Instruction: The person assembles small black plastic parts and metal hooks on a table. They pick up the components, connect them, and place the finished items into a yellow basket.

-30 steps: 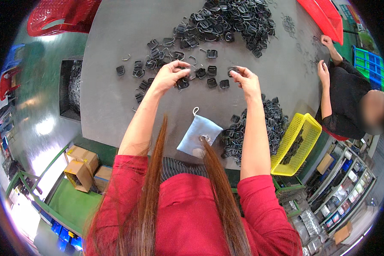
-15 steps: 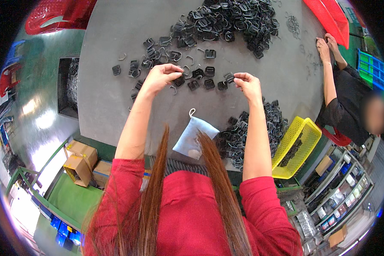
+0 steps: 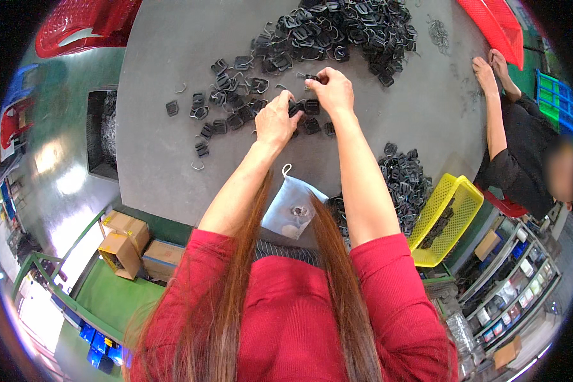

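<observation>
Beyond the pouch (image 3: 285,202), the right hand (image 3: 335,95) pinches a buckle (image 3: 311,77); the left hand (image 3: 275,122) half-curls, its hold unclear. Right of the pouch: a yellow basket (image 3: 461,219) of indistinct dark pieces (image 3: 438,224), a cropped red basket (image 3: 495,28).

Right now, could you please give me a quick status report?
Left hand at a black buckle; right hand at another, grips unclear; blue pouch clear of both hands.

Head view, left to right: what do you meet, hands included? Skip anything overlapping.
Black bin → leftmost buckle → left hand → right hand → yellow basket.
</observation>
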Tool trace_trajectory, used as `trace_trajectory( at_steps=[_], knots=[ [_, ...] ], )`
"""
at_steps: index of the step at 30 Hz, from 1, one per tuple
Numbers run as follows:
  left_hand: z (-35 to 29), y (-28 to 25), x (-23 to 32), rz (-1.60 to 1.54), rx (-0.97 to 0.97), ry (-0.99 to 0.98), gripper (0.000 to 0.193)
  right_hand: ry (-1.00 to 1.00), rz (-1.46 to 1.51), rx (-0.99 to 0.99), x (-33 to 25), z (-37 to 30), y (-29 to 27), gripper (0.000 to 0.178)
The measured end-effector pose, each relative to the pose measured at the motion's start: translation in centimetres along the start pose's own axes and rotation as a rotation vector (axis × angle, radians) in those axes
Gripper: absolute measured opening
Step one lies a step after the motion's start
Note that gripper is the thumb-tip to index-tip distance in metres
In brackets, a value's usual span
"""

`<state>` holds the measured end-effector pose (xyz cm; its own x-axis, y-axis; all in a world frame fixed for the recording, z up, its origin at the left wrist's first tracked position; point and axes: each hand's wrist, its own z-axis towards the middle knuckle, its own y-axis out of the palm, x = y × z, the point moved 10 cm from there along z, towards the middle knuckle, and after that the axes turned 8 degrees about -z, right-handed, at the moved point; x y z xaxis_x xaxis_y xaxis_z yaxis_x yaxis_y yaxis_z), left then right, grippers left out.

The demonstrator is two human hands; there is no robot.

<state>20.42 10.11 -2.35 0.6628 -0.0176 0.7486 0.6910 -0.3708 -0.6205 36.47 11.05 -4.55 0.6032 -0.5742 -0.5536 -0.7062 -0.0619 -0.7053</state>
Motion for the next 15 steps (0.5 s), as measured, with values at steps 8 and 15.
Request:
trace_trajectory(
  at_steps=[8,15],
  knots=[
    [-1.6,0.0,-3.7,-1.044,-0.541,-0.440,0.017,0.130,0.931,-0.304,3.3,-5.1,-0.7,0.019],
    [-1.3,-1.1,-1.2,-1.304,-0.549,-0.330,0.011,0.032,0.115,-0.107,3.2,-4.9,1.2,0.026]
  ],
)
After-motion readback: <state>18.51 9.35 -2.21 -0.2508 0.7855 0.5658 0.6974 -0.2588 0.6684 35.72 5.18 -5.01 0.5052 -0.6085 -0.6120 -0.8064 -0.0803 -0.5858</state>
